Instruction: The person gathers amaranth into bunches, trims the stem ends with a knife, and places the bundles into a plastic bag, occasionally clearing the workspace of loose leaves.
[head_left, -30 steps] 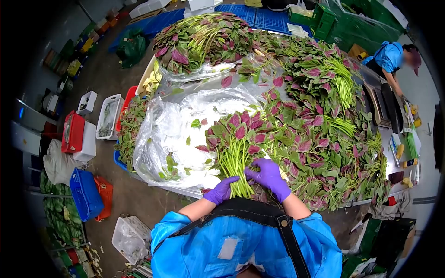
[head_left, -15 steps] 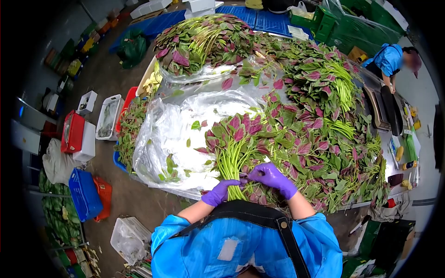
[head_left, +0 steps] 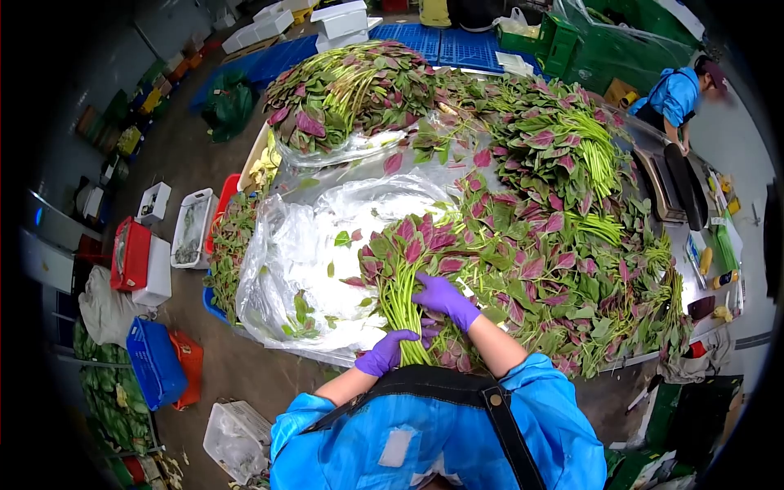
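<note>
A bunch of red amaranth (head_left: pixel 398 298), green-stemmed with purple and green leaves, stands tilted near the table's front edge, leaves pointing away from me. My left hand (head_left: pixel 392 349), in a purple glove, is wrapped round the lower stems, its fingertips showing on their right side. Higher up, my gloved right hand (head_left: pixel 447 299) grips the bunch from the right, fingers curled against the stems. A small white tag or strip (head_left: pixel 466 287) shows beside the right hand. Loose amaranth (head_left: pixel 539 286) is spread thickly to the right of both hands.
Clear plastic sheeting (head_left: pixel 269 278) with scattered leaves lies on the left. Amaranth heaps (head_left: pixel 351 90) and tied-looking bunches (head_left: pixel 600 155) are farther back. Crates (head_left: pixel 155 363) stand on the floor at left. A co-worker (head_left: pixel 674 98) leans over a bench at far right.
My right hand has moved up and left from beside the lower stems onto the bunch's upper stems. My left hand keeps its hold. The view has shifted slightly.
</note>
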### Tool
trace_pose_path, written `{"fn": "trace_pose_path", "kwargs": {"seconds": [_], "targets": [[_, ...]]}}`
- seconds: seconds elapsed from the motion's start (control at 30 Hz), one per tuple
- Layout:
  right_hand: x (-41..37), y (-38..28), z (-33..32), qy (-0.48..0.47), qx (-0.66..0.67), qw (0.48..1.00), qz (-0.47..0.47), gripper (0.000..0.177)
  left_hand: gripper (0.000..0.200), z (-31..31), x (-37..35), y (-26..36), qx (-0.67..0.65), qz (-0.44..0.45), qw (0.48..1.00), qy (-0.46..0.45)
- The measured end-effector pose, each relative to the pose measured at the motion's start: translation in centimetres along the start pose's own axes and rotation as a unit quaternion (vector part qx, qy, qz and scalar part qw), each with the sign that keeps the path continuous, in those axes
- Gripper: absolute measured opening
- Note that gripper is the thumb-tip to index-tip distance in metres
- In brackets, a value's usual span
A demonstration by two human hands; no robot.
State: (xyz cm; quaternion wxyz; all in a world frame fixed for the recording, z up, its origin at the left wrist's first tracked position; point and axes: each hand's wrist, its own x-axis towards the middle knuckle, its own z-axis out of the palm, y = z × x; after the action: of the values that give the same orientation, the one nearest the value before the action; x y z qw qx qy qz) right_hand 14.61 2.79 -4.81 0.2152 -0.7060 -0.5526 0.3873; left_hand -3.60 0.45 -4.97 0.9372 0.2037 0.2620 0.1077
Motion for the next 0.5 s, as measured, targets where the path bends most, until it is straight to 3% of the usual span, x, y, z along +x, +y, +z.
{"fn": "trace_pose_path", "kwargs": {"seconds": [0.07,0.13,0.23,0.27,0.37,0.4,0.47,0.5], "targets": [[-0.2,-0.5,-0.8,-0.115,0.137,0.983,0.040,0.047,0.057,0.4,-0.2,0.3,0.021,-0.004,1.000,0.012],[-0.7,-0.3,-0.8,-0.084,0.118,0.989,0.021,0.038,0.056,0.6,-0.2,0.4,0.009,-0.004,1.000,0.010],[-2.6,-0.2,-1.0,0.053,-0.035,0.988,-0.144,0.025,0.056,1.4,-0.4,0.7,-0.005,0.022,0.999,0.030],[-3.9,-0.2,-1.0,0.051,-0.033,0.988,-0.139,0.025,0.056,1.3,-0.5,0.3,-0.007,0.017,0.999,0.031],[-7.0,-1.3,-2.5,-0.018,-0.092,0.956,-0.277,0.015,0.043,1.6,-0.7,0.4,-0.053,0.019,0.997,0.059],[-8.0,-1.4,-3.1,-0.019,-0.092,0.957,-0.276,0.015,0.043,1.7,-0.8,0.5,-0.054,0.017,0.997,0.059],[-9.7,-1.2,-4.4,-0.095,0.058,0.956,-0.273,0.014,0.039,1.8,-1.0,0.3,-0.102,-0.025,0.976,0.190],[-9.6,0.4,-4.9,-0.123,0.078,0.958,-0.246,0.020,0.044,0.1,-0.5,-0.2,-0.066,-0.039,0.979,0.188]]}}
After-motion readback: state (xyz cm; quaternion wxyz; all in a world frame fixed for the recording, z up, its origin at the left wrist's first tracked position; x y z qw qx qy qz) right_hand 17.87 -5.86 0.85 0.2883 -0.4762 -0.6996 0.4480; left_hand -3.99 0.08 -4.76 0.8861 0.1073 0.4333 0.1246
